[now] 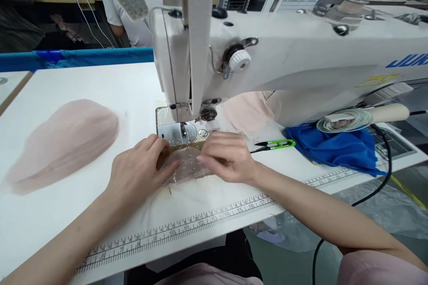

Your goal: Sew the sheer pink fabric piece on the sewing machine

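A small, sheer pale fabric piece (187,162) lies just in front of the needle area of a white sewing machine (284,53). My left hand (140,164) holds its left side, fingers curled and thumb stretched over it. On the right side, my right hand (229,156) pinches the piece between thumb and fingers. The presser foot (183,129) stands right behind the piece, over the metal needle plate (167,131). My fingertips are partly hidden beneath my hands.
Sheer pink fabric (73,138) lies at the left of the white table. More pink fabric (249,113) is under the machine arm. Green thread snips (276,144) and a blue cloth (334,147) lie to the right. A printed ruler (187,229) runs along the front edge.
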`<state>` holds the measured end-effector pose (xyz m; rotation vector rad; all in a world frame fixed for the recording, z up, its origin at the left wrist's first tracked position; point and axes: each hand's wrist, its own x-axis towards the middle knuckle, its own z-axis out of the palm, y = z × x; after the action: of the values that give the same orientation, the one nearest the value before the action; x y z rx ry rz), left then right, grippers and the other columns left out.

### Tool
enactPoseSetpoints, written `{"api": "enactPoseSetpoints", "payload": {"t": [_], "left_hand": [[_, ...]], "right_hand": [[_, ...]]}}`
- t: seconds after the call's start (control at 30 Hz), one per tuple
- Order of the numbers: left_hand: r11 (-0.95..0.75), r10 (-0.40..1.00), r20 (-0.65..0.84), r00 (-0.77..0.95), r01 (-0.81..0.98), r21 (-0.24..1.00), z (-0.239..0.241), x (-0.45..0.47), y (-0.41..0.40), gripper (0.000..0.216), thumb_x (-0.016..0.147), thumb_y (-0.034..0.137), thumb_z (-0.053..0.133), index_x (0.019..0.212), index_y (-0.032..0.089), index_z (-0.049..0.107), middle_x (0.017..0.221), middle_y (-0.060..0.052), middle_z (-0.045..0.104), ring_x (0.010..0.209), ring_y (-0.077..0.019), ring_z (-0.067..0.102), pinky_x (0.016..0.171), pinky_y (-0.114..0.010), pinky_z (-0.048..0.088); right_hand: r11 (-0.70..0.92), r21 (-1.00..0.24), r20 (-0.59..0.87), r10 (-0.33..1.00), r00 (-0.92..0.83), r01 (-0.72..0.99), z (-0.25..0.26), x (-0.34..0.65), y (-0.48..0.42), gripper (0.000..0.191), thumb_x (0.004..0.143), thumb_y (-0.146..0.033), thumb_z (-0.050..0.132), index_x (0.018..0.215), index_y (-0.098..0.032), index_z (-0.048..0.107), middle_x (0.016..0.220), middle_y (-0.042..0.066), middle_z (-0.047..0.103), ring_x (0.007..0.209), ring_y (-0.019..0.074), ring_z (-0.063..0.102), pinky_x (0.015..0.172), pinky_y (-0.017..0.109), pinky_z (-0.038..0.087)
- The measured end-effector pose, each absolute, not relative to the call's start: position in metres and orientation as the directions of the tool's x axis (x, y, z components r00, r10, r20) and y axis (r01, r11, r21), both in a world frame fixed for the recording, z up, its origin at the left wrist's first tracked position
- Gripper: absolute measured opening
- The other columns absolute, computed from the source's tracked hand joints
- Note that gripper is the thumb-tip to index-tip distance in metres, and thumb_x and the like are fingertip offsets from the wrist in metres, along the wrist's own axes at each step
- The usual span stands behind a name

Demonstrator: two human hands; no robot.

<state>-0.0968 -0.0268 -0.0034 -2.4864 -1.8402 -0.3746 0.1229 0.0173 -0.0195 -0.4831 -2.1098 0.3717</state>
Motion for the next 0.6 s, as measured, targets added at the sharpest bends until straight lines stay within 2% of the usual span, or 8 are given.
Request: {"api": "enactPoseSetpoints", "payload": {"t": [0.1,0.2,0.3,0.37,0.43,0.5,0.57,0.6], "left_hand": [[-0.211,0.976,0.112,0.188,0.944,0.255,-0.004,-0.089,-0.024,0.032,0.093,0.053,0.048,0.09,0.023,0.059,0.089,0.002,0.064,0.065,-0.014,0.057,0.049,-0.026,0.031],[-0.196,0.981,0.073,0.182,0.904,0.38,-0.004,-0.088,-0.022,0.027,0.095,0.047,0.046,0.089,0.025,0.06,0.091,0.003,0.064,0.067,-0.0131,0.055,0.053,-0.027,0.034],[-0.204,0.977,0.066,0.204,0.793,0.574,-0.004,-0.091,-0.02,0.025,0.093,0.045,0.049,0.086,0.024,0.061,0.082,0.003,0.062,0.065,-0.0126,0.052,0.057,-0.027,0.037],[-0.187,0.975,0.045,0.216,0.698,0.691,-0.003,-0.092,-0.019,0.026,0.092,0.048,0.052,0.086,0.024,0.061,0.075,0.003,0.06,0.064,-0.0127,0.05,0.058,-0.026,0.038],[-0.152,0.972,0.004,0.235,0.617,0.772,0.0,-0.092,-0.018,0.029,0.091,0.051,0.053,0.086,0.023,0.061,0.074,0.003,0.06,0.064,-0.0129,0.051,0.057,-0.026,0.038],[-0.125,0.961,-0.039,0.275,0.553,0.824,0.002,-0.092,-0.018,0.032,0.09,0.053,0.053,0.086,0.023,0.062,0.075,0.002,0.061,0.065,-0.0128,0.052,0.057,-0.026,0.039],[-0.122,0.947,-0.053,0.317,0.508,0.852,0.004,-0.09,-0.018,0.032,0.091,0.052,0.053,0.084,0.022,0.062,0.076,0.001,0.061,0.066,-0.0128,0.053,0.058,-0.026,0.04],[-0.13,0.943,-0.046,0.328,0.495,0.859,0.005,-0.089,-0.019,0.032,0.091,0.051,0.052,0.084,0.021,0.062,0.076,0.001,0.061,0.066,-0.013,0.053,0.059,-0.026,0.041]], "right_hand": [[0.738,-0.629,0.65,0.672,-0.356,0.245,-0.013,0.122,0.017,0.02,0.09,-0.024,0.061,0.073,-0.017,0.065,0.069,0.001,0.07,0.061,0.0104,0.061,0.055,0.023,0.049],[0.439,-0.877,0.338,0.852,-0.399,0.194,-0.008,0.122,0.014,0.008,0.086,-0.022,0.065,0.09,-0.016,0.067,0.092,0.003,0.074,0.052,0.0058,0.059,0.047,0.019,0.047],[0.102,-0.982,-0.011,0.808,-0.589,0.159,-0.006,0.124,0.012,0.038,0.084,-0.019,0.066,0.122,-0.021,0.06,0.119,0.005,0.068,0.041,0.0011,0.056,0.037,0.016,0.043],[-0.015,-0.983,-0.133,0.744,-0.655,0.183,-0.005,0.125,0.013,0.044,0.084,-0.013,0.063,0.127,-0.023,0.057,0.128,0.007,0.064,0.039,0.0001,0.056,0.034,0.016,0.043],[-0.05,-0.976,-0.18,0.728,-0.661,0.211,-0.004,0.126,0.014,0.033,0.085,-0.01,0.058,0.117,-0.019,0.062,0.118,0.006,0.068,0.037,0.0,0.054,0.034,0.015,0.043],[-0.071,-0.977,-0.188,0.728,-0.659,0.201,-0.004,0.124,0.015,0.019,0.086,-0.014,0.06,0.103,-0.015,0.067,0.093,0.002,0.072,0.037,0.0022,0.055,0.035,0.016,0.044],[-0.088,-0.986,-0.16,0.735,-0.659,0.142,-0.005,0.122,0.014,0.01,0.082,-0.02,0.068,0.089,-0.014,0.067,0.07,-0.003,0.067,0.04,0.0056,0.057,0.037,0.017,0.045],[-0.08,-0.991,-0.132,0.752,-0.646,0.11,-0.006,0.12,0.013,0.011,0.079,-0.023,0.072,0.084,-0.014,0.067,0.063,-0.005,0.063,0.042,0.0064,0.057,0.039,0.017,0.045]]}}
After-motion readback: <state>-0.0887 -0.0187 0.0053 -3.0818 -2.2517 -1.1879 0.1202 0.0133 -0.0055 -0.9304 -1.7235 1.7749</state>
